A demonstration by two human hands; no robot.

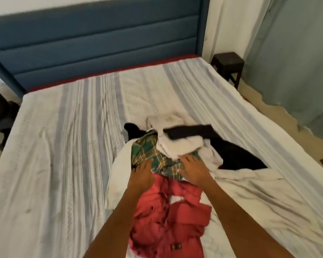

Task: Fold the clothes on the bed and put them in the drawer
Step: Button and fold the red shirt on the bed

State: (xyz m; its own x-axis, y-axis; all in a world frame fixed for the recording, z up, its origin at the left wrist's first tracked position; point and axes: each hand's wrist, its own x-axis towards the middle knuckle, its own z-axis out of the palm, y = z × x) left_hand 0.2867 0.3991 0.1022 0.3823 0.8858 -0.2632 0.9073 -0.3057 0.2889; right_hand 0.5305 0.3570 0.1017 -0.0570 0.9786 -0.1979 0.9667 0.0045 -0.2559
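- Two hands in frame, both low centre: left hand (142,175) and right hand (193,170), each lying on the green plaid garment (153,155) with fingers spread fairly flat. Looks like pressing or reaching, not a clear pinch; whether either has cloth gathered underneath, I cannot tell.
- Step, my read: picking the first garment out of the pile. Nothing folded yet and no drawer in view, so the task is at the very start.
- Next move calls for: get a real grip on the plaid piece, pull it free of the white cloth (179,146) lying across its upper edge, then spread it flat on open bed (54,146) at frame left.
- Count, clothes pile at centre to lower centre:
  - one green plaid garment, middle of the pile
  - one red garment (168,220), crumpled, lower centre between the forearms
  - black cloth: one long piece (231,153) right of centre and one small patch (131,130) upper left of the pile; same garment or two, cannot tell
  - white items: several, bunched and overlapping, exact number not readable
- One dark stool (227,64) at upper right, beside the bed.
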